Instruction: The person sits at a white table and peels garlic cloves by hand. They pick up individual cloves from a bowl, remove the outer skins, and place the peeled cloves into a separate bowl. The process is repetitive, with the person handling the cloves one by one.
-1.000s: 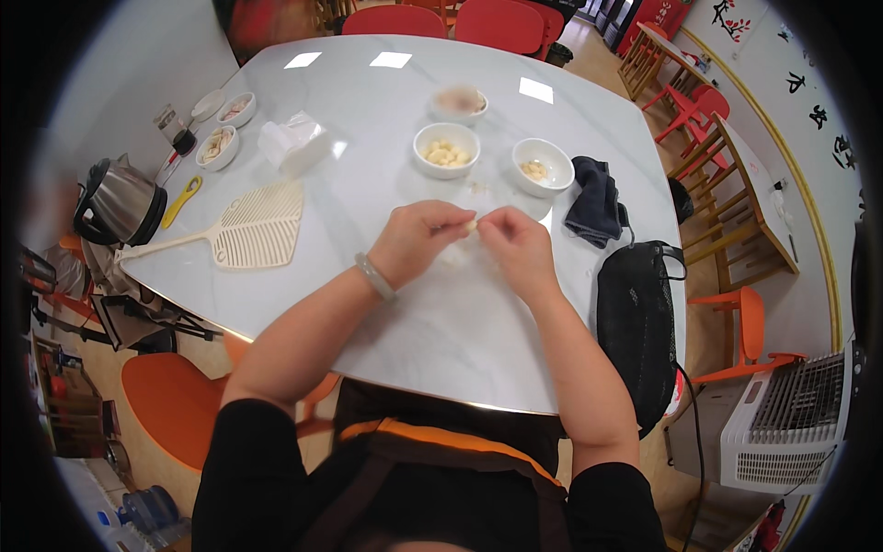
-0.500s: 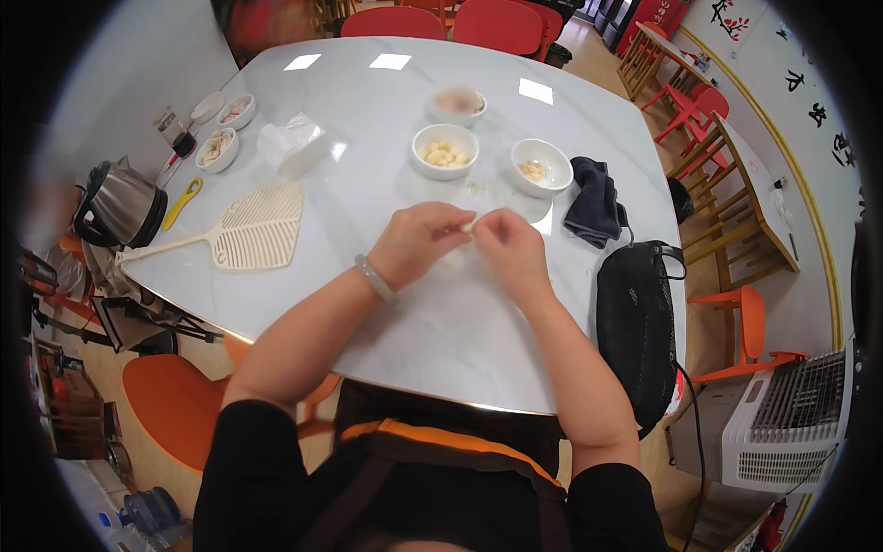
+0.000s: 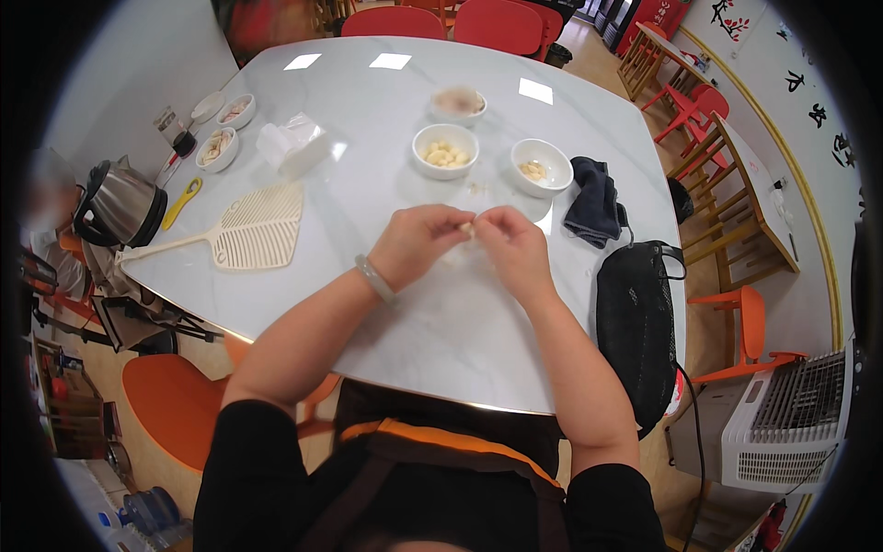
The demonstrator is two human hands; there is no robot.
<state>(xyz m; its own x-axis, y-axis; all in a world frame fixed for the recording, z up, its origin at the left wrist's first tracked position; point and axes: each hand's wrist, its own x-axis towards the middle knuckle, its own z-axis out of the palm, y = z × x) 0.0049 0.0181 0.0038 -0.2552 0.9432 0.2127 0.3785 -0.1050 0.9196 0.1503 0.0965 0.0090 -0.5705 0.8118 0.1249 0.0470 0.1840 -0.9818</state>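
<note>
My left hand (image 3: 419, 241) and my right hand (image 3: 513, 253) meet over the table, fingertips pinched together on a small pale garlic clove (image 3: 469, 229). The fingers cover most of the clove. Just beyond them stands a white bowl (image 3: 418, 164) with peeled garlic cloves (image 3: 447, 154) in it. To its right, another white bowl (image 3: 555, 186) holds a few small pale pieces (image 3: 533, 170). Farther back is a third white bowl (image 3: 475, 118), its contents blurred. Small light scraps (image 3: 476, 189) lie on the tabletop between the bowls and my hands.
A cream fly swatter (image 3: 259, 230), yellow peeler (image 3: 182, 204) and steel kettle (image 3: 122, 198) are at left. Behind them are a tissue pack (image 3: 296, 147), small bowls (image 3: 219, 152) and a glass (image 3: 177, 133). A dark cloth (image 3: 593, 204) and black mesh bag (image 3: 636, 331) lie at right.
My right hand's fingers have shifted slightly at the clove, opening its fingertips a little to the right. The bowls and other tabletop things stay in place.
</note>
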